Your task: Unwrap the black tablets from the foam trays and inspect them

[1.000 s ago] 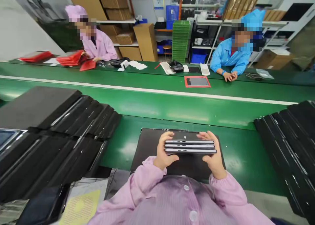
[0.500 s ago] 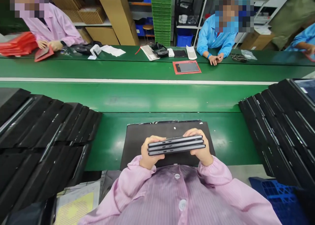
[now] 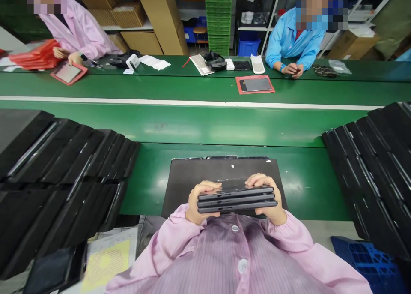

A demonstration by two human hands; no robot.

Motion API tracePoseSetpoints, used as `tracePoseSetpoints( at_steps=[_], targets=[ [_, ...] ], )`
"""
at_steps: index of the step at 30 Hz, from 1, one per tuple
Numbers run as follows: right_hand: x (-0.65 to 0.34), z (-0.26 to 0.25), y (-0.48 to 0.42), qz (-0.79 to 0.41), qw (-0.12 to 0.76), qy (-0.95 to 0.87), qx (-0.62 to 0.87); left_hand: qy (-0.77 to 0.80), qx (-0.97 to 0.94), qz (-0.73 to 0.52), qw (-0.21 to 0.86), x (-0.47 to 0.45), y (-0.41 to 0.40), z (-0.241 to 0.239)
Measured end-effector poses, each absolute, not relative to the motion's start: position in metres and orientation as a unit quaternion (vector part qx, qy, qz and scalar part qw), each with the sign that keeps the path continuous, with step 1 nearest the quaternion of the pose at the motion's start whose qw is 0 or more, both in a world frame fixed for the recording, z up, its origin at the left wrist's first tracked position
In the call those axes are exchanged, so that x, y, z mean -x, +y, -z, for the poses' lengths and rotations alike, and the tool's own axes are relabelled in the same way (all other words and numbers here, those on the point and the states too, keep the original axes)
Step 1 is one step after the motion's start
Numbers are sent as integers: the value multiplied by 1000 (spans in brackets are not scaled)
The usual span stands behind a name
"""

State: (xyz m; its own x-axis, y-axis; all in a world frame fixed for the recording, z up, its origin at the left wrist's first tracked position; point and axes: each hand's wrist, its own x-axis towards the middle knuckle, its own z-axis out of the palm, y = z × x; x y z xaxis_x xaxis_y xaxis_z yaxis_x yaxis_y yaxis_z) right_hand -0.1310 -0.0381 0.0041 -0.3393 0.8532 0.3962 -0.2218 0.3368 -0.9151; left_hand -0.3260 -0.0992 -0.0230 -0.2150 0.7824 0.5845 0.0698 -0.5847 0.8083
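Note:
A stack of three thin dark tablets (image 3: 237,200) is held up close to my body, long edges facing me. My left hand (image 3: 201,202) grips the stack's left end, fingers on top and thumb side below. At the other end my right hand (image 3: 268,197) is closed round it in the same way. Small ports or slots show along the near edges. The stack's top looks glossy, and part of it lies under my fingers. Beneath is a flat black mat (image 3: 205,169) on the green bench.
Black trays are piled at the left (image 3: 80,157) and right (image 3: 372,169). Across the green conveyor (image 3: 199,122) two people sit working. A tablet-like panel on a red sheet (image 3: 255,85) lies there. Papers (image 3: 105,259) are at lower left, a blue crate (image 3: 369,259) at lower right.
The view has shifted slightly. Both hands still hold the stack, which has come a little lower, is more level and shows more of its top. Across the bench, the pink-sleeved person's red-backed piece shows a pale face.

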Motion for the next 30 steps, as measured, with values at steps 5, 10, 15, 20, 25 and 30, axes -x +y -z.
tracePoseSetpoints(
  at_steps=[5,10,15,20,25,30],
  targets=[
    [130,-5,-39,-507,519,-640,255,395,-571,-668,268,325,-102,21],
    [129,-6,-38,-494,523,-645,257,412,-574,-660,256,323,-103,23],
    [127,-6,-38,-509,516,-645,242,415,-578,-656,251,321,-103,24],
    [126,-2,-38,-522,519,-636,231,407,-584,-663,229,320,-101,22],
    [127,0,-38,-531,515,-635,224,394,-578,-664,263,323,-104,20],
    [131,0,-39,-521,522,-639,218,355,-574,-678,291,331,-103,25]
  ],
)
